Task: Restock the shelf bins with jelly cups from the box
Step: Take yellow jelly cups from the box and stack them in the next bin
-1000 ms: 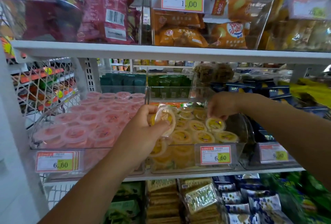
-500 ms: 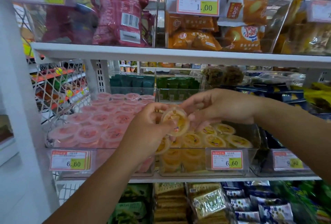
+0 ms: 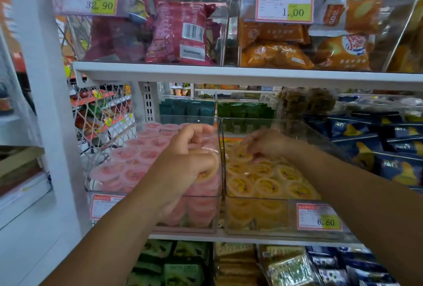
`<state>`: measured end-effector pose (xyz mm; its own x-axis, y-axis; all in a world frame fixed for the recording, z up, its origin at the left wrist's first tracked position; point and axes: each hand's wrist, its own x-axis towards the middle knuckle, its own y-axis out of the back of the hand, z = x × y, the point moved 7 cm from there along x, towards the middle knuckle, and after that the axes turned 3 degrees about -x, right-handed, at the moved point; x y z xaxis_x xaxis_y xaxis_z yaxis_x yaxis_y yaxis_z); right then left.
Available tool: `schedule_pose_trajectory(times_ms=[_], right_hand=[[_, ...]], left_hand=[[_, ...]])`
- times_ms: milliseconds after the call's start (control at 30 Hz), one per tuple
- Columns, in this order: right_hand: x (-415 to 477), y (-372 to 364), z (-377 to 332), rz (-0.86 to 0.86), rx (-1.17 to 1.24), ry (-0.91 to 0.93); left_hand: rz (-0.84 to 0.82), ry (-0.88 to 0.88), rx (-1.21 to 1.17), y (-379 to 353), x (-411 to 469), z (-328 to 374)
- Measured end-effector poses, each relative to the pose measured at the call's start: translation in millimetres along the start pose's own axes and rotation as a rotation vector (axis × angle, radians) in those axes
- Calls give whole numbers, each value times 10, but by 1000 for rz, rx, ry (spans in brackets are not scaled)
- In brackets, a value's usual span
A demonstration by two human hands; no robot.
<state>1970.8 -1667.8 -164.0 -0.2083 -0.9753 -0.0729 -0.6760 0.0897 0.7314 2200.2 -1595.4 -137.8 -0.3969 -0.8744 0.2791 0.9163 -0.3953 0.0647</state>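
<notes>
Head view
Left hand: the left hand hangs over the right half of the pink bin, close to the wall it shares with the next bin. The fingers are curled in tight.
Held cup: a yellow jelly cup is tucked under those curled fingers. Only its lid edge shows below the knuckles.
Right hand: the right hand reaches into the yellow bin near its back left corner, with the fingertips bent down onto the top layer of cups. Blur hides whether they pinch a cup or only touch it, so I cannot tell.
Yellow bin: yellow jelly cups lie lid-up in rows, stacked nearly to the rim.
Pink bin: pink jelly cups fill it in layers, also lid-up.
Bins: the two clear bins stand side by side and touching on the middle shelf, at its front edge.
Price tag: a red and yellow tag reading 6.60 sits on the front right corner of the yellow bin.
Upper shelf: red and orange snack bags sit in clear bins.
</notes>
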Motion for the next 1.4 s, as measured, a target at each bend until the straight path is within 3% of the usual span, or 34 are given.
schedule_pose_trajectory(times_ms=[233, 367, 467, 533, 600, 667, 733, 800, 900, 967, 1100, 1300, 1400], right_hand=[[-10, -182, -77, 25, -129, 125], [-128, -46, -120, 51, -322, 212], [-368, 168, -245, 51, 12, 258], [-585, 168, -375, -157, 390, 294], [-780, 113, -498, -328, 551, 328], [-815, 103, -507, -303, 574, 331], [-734, 168, -407, -168, 573, 281], [-591, 303, -249, 10, 454, 216], [-293, 533, 77, 242, 42, 56], [-134, 500, 248, 222, -116, -51], [-6, 252, 335, 135, -112, -146], [-84, 230, 334, 70, -178, -103], [-185, 262, 351, 38, -308, -68]], left_hand=[[88, -90, 96, 123, 84, -57], [109, -145, 200, 104, 146, -42], [110, -185, 274, 45, 196, 3], [105, -215, 335, -38, 251, 49], [111, -232, 382, -121, 326, 66], [115, -253, 439, -194, 396, 71], [85, -270, 502, -243, 439, 59], [16, -272, 679, -258, 437, 11], [-129, -347, 1022, -283, 387, -43], [-189, -351, 1074, -285, 357, -88], [-199, -357, 1089, -290, 338, -89], [-191, -259, 1049, -275, 371, -40], [-120, -316, 1037, -296, 305, 35]])
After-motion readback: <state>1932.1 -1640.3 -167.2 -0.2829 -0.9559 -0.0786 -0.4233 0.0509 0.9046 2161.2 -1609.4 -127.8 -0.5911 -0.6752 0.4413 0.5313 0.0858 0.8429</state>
